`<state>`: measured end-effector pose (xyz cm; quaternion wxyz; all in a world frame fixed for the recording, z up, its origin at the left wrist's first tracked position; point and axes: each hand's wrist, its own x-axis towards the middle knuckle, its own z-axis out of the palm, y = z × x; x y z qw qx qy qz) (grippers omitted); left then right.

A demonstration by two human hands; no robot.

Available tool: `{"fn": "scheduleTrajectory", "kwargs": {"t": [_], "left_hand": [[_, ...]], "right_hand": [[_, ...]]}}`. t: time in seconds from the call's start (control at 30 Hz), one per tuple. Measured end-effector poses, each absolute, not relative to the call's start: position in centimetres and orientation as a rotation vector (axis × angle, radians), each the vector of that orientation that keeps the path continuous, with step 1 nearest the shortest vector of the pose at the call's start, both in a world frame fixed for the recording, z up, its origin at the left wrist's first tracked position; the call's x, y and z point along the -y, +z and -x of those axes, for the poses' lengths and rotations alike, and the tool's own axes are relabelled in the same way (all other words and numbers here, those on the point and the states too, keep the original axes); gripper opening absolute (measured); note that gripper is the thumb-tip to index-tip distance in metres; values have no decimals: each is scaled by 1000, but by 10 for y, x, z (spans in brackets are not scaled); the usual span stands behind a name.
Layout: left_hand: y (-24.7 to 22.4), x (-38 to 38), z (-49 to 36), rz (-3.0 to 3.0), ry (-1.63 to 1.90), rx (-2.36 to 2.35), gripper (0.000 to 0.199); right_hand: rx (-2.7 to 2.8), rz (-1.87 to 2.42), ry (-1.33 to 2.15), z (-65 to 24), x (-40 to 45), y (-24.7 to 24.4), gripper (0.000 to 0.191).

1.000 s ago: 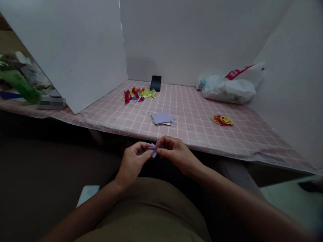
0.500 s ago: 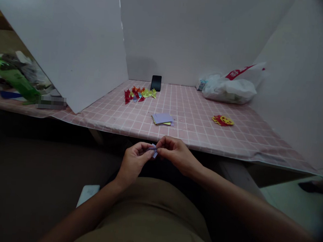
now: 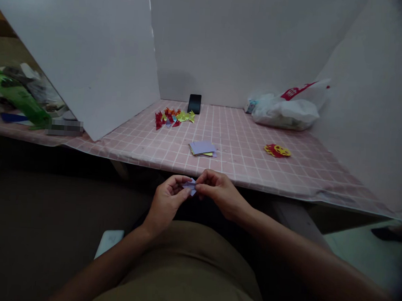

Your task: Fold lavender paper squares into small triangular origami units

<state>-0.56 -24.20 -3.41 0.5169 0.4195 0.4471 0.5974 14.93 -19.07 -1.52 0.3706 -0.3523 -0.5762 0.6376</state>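
Observation:
A small folded piece of lilac paper point(image 3: 191, 185) is held between my two hands, just in front of the table's front edge. My left hand point(image 3: 166, 201) pinches its left side between thumb and fingers. At its right side, my right hand point(image 3: 220, 193) grips it with thumb and forefinger. Beyond them on the table lies a stack of square paper point(image 3: 202, 147), lilac on top with yellow below. Farther back sits a cluster of small folded paper figures point(image 3: 173, 117) in red, orange, yellow and blue.
The table has a pink checked cloth point(image 3: 236, 164) and white panels around it. A black phone-like device point(image 3: 194, 103) leans at the back. Red and yellow cut-out shapes point(image 3: 277, 151) lie right, before a white plastic bag point(image 3: 288, 110). A green bottle point(image 3: 20, 99) is outside the left panel.
The lilac paper has shifted slightly in my fingers, and more of its flat surface shows near my left fingertips. Both hands stay in nearly the same place.

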Motion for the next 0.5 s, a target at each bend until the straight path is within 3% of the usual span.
{"fn": "scheduleTrajectory", "kwargs": {"t": [0.37, 0.5], "left_hand": [[-36, 241, 4, -1057, 1471, -1093, 19], [-38, 241, 3, -1080, 1532, -1089, 26]], "right_hand": [[1518, 900, 1567, -146, 193, -20, 7], [1466, 896, 1586, -146, 193, -21, 11]]}}
